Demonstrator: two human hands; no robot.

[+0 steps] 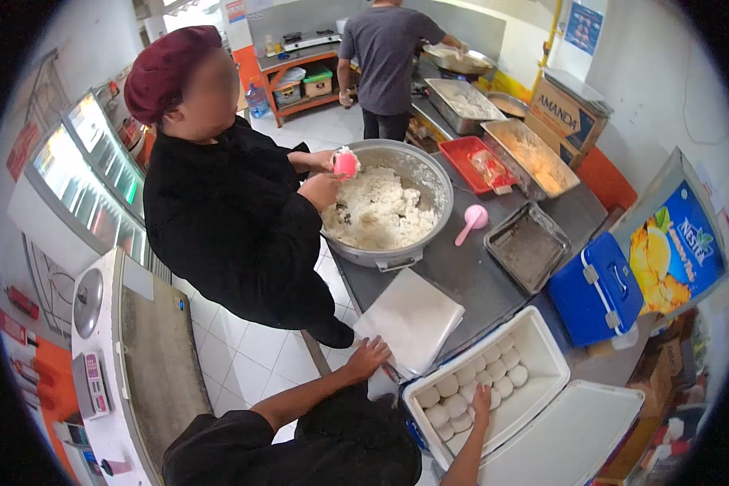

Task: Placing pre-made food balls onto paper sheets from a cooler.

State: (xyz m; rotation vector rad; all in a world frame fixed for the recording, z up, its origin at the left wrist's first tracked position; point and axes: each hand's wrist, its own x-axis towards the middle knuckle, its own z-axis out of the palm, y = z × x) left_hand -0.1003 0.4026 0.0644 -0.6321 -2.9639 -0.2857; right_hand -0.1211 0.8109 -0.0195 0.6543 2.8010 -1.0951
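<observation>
My left hand [369, 358] rests at the near corner of a stack of clear plastic sheets or bags [410, 319] on the dark table. Inside an open white-lined cooler box [550, 322], my right hand [482, 401] touches the rows of round white balls [455, 406], which look like rice or dough. Whether its fingers grip one is not clear. Beyond the sheets stands a large metal pot [440, 200] of white rice-like food [389, 209]. A pink scoop [475, 217] lies beside the pot.
A co-worker in a maroon cap [170, 73] holds another pink scoop [345, 165] over the pot; a second person [386, 61] stands behind. An empty-looking dark metal tray [525, 249], a red tray [468, 164] and a blue cooler [595, 291] stand right. The cooler's lid [571, 437] hangs open.
</observation>
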